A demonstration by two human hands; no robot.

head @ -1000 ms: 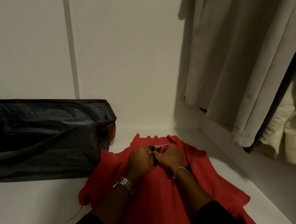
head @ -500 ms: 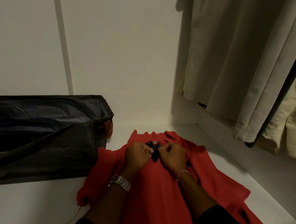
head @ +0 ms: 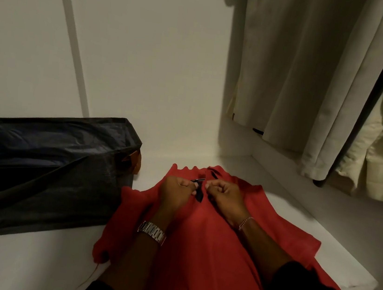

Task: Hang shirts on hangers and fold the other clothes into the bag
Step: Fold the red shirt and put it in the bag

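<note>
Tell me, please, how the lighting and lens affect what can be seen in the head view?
Head view: dim, warm light; the dark bag loses detail in shadow; the red garment stays legible; the wall seam at left bends from wide-angle distortion; the small dark item between left hand and right hand is too murky to identify.

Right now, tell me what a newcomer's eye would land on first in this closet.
The red garment spread on the white shelf stands out most, with the left hand and right hand curled together at its dark neckline. Left of it sits a dark bag, touching its edge. Pale clothes hang at the upper right.
</note>
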